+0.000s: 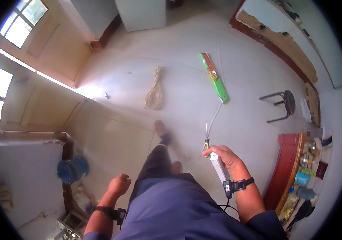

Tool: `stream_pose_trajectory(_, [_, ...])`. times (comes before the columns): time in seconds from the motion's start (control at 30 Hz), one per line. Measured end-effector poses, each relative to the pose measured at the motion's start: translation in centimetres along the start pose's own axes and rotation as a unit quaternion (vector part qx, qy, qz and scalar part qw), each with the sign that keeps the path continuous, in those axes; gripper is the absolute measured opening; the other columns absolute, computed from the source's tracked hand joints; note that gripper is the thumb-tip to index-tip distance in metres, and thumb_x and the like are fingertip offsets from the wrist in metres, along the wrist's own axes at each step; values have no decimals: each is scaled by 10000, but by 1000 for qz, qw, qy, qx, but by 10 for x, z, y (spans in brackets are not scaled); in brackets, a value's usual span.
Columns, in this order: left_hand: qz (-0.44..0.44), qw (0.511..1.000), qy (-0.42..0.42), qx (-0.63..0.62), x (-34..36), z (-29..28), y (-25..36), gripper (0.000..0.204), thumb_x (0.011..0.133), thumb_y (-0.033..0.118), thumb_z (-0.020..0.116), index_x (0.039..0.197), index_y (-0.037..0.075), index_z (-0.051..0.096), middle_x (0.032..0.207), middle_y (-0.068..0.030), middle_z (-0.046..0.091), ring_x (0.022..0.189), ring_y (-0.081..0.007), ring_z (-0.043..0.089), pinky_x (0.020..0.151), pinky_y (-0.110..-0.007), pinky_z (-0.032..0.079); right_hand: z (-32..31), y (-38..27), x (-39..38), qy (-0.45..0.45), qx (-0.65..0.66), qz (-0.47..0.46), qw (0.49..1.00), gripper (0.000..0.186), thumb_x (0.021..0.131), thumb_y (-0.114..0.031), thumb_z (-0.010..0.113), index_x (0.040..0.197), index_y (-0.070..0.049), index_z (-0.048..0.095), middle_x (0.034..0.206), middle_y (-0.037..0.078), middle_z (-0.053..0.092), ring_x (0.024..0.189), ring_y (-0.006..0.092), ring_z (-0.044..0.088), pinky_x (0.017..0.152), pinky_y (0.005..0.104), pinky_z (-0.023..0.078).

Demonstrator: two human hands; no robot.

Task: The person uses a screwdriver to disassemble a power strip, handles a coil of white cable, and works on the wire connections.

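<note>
My right hand (225,156) is closed around a screwdriver (206,143) with a yellow and black handle, its thin shaft pointing away from me. A long white box-shaped piece (219,167) is held in the same hand and runs back toward the wrist. Lower left, my left hand (120,185) hangs beside my leg with its fingers curled and nothing seen in it. On the floor ahead lies a coiled beige rope (154,90). To its right is a long green and red package (216,82) with something yellow on it.
A pale cable (215,114) trails over the tiled floor. At right stand a dark stool (289,103) and a red cabinet (280,164) with a cluttered top. A blue water jug (73,170) stands at left, below wooden doors (55,48). A white box-like unit (142,15) is at the back.
</note>
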State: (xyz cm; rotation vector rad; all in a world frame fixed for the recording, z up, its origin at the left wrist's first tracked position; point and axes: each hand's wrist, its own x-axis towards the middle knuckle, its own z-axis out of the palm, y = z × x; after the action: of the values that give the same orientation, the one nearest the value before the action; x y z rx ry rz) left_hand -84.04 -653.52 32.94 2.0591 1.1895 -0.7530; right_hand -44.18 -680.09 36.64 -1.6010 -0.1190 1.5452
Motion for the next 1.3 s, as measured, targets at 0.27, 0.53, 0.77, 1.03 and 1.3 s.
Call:
stream_pose_trajectory(0.27, [-29, 994, 10, -108, 120, -56, 67, 347, 898, 325, 604, 1118, 59, 649, 1058, -164, 707, 1007, -343, 669, 885, -421, 528, -19, -138, 115, -63, 1, 45, 997, 535, 878, -542, 621, 1072, -54, 723, 997, 46, 671, 741, 100, 592, 632, 244, 509])
stream_pose_trajectory(0.53, [-83, 985, 26, -149, 206, -102, 95, 347, 883, 295, 637, 1132, 54, 628, 1042, -156, 708, 981, -330, 675, 863, -420, 533, -11, -240, 231, -156, 6, 46, 987, 593, 919, -505, 576, 1114, 45, 680, 1197, 207, 631, 647, 148, 632, 652, 280, 551])
stream_pose_trajectory(0.77, [-114, 983, 106, -102, 272, -135, 117, 361, 848, 291, 688, 1111, 52, 621, 1083, -173, 655, 1006, -365, 632, 860, -446, 516, -10, -296, 333, -265, 51, 74, 960, 630, 899, -565, 574, 1162, -2, 681, 1191, 110, 637, 882, 115, 595, 710, 281, 541])
stream_pose_trajectory(1.03, [-38, 987, 151, -43, 465, -118, 124, 437, 761, 248, 770, 1123, 57, 615, 1127, -152, 629, 1062, -344, 603, 888, -447, 486, -37, -246, 436, -256, 174, 85, 947, 700, 947, -571, 468, 1196, 60, 640, 1315, 188, 583, 700, 139, 594, 641, 270, 499])
stream_pose_trajectory(1.3, [-60, 995, 72, -35, 672, 11, 112, 723, 728, 290, 803, 1340, 80, 480, 1346, -128, 508, 1258, -307, 489, 1016, -461, 404, -62, -177, 514, -268, 34, -68, 960, 847, 987, -642, 222, 1088, 82, 650, 703, 170, 626, 811, 281, 584, 903, 410, 424])
